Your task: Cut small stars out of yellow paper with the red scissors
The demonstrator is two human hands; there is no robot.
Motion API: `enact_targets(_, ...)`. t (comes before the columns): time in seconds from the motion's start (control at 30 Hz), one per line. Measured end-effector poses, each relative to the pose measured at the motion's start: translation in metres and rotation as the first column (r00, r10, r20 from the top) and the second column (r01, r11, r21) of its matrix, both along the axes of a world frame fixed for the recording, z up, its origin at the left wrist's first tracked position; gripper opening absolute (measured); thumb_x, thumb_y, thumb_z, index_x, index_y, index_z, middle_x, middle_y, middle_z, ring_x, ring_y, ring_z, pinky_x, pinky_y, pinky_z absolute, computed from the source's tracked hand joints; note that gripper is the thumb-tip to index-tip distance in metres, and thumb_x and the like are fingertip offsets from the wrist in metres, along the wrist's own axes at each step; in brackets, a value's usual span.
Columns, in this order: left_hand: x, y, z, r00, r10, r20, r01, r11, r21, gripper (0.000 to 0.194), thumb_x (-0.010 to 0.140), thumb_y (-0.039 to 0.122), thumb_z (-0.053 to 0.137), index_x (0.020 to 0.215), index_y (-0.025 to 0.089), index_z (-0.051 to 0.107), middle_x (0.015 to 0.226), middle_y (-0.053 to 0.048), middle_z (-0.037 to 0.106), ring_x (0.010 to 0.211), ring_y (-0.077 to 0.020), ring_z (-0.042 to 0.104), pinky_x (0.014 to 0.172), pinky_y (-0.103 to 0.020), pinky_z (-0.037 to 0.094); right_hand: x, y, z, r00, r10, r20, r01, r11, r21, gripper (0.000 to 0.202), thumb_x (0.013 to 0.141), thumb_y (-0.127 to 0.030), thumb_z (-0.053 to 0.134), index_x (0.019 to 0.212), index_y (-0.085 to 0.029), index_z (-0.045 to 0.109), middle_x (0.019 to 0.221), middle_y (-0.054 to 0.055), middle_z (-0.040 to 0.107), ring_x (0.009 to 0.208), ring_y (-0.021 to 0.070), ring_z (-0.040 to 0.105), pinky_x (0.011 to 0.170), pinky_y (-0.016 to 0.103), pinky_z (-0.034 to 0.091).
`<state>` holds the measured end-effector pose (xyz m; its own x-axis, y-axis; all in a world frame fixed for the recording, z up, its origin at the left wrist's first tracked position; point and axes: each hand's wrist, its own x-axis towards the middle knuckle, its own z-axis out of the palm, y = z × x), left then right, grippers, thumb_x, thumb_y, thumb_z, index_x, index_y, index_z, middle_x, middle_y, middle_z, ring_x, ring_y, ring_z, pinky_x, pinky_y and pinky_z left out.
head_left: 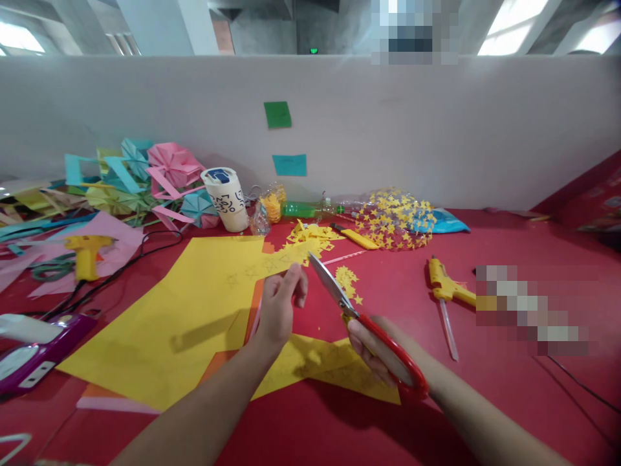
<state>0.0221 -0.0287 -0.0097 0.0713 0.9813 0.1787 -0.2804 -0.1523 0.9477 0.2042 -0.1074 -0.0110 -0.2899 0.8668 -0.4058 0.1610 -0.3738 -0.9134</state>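
My right hand (376, 353) grips red-handled scissors (339, 294) whose steel blades point up and to the left, shut. My left hand (281, 304) pinches the edge of a large yellow paper sheet (184, 317) with pencilled star outlines near its top edge. The scissor tips sit just right of my left fingers. Small cut yellow stars (349, 281) lie beside the blades. Orange paper (255, 304) shows under the yellow sheet.
On the red table: a yellow glue gun (444, 285) to the right, another glue gun (87, 252) on pink paper at left, a paper cup (226, 197), folded paper flowers (169, 168), a star heap (392, 217), a purple device (33, 353). A grey partition (388, 129) stands behind.
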Motion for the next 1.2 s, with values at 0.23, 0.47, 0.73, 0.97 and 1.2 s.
enact_targets(0.23, -0.007, 0.009, -0.001, 0.995, 0.095, -0.019, -0.096, 0.986, -0.137, 0.033, 0.081, 0.040, 0.064, 0.056, 0.017, 0.059, 0.051, 0.002, 0.051, 0.046, -0.0082, 0.043, 0.046, -0.022, 0.036, -0.002, 0.001, 0.010, 0.990, 0.080, 0.117, -0.083, 0.996, 0.028, 0.070, 0.068, -0.091, 0.045, 0.064, -0.021, 0.040, 0.040, -0.012, 0.031, 0.031, 0.0024, 0.031, 0.030, 0.013, 0.029)
enact_targets(0.47, -0.009, 0.012, -0.002, 0.988, 0.140, -0.058, -0.148, 0.972, -0.181, 0.029, 0.076, 0.041, 0.064, 0.059, 0.018, 0.062, 0.050, 0.002, 0.053, 0.045, -0.0093, 0.046, 0.046, -0.024, 0.037, 0.004, 0.000, 0.007, 0.979, 0.130, 0.159, -0.138, 0.990, 0.041, 0.069, 0.074, -0.087, 0.045, 0.068, -0.019, 0.047, 0.049, -0.008, 0.040, 0.036, 0.0034, 0.036, 0.032, 0.014, 0.030)
enact_targets(0.73, -0.009, 0.011, -0.003, 0.985, 0.131, -0.109, -0.149, 0.972, -0.183, 0.033, 0.078, 0.044, 0.063, 0.058, 0.018, 0.061, 0.048, 0.002, 0.052, 0.046, -0.0102, 0.047, 0.048, -0.025, 0.038, 0.002, 0.000, 0.013, 0.979, 0.123, 0.161, -0.131, 0.990, 0.043, 0.068, 0.073, -0.087, 0.047, 0.067, -0.020, 0.046, 0.045, -0.009, 0.038, 0.035, 0.0047, 0.036, 0.033, 0.016, 0.027)
enact_targets(0.97, -0.009, 0.011, -0.004, 0.983, 0.110, -0.145, -0.134, 0.977, -0.168, 0.035, 0.080, 0.045, 0.061, 0.056, 0.019, 0.059, 0.047, 0.001, 0.052, 0.047, -0.0110, 0.048, 0.049, -0.025, 0.039, 0.001, 0.001, 0.017, 0.970, 0.113, 0.216, -0.119, 0.993, 0.018, 0.064, 0.076, -0.085, 0.045, 0.066, -0.021, 0.042, 0.045, -0.009, 0.037, 0.034, 0.0047, 0.035, 0.033, 0.017, 0.027)
enact_targets(1.2, -0.009, 0.011, -0.004, 0.981, 0.124, -0.152, -0.149, 0.975, -0.165, 0.035, 0.079, 0.046, 0.062, 0.057, 0.019, 0.060, 0.046, 0.002, 0.051, 0.047, -0.0111, 0.049, 0.048, -0.025, 0.039, 0.002, 0.001, 0.016, 0.968, 0.113, 0.223, -0.126, 0.991, 0.044, 0.064, 0.078, -0.083, 0.045, 0.066, -0.020, 0.044, 0.047, -0.008, 0.038, 0.036, 0.0044, 0.033, 0.033, 0.016, 0.025)
